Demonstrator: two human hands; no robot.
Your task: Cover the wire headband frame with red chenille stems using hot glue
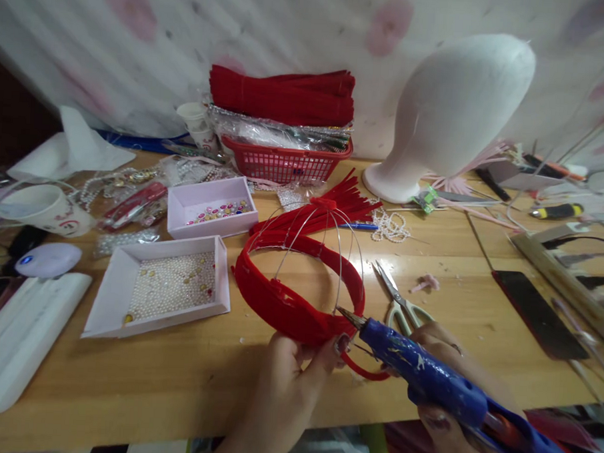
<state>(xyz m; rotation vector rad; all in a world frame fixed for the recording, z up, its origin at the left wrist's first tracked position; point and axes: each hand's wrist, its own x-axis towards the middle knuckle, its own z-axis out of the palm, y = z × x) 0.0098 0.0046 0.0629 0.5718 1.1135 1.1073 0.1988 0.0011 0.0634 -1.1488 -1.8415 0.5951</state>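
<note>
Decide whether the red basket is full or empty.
The basket is full: clear plastic packets and a red bundle rise above its rim.

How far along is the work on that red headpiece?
Looks done: the red band forms a ring, with thin wires arching up to a red top piece. In hand: the left hand holds the band; the right hand points a blue glue gun at its edge. Perhaps left: decoration, as the pearls lie in a tray and none show on the band.
</note>
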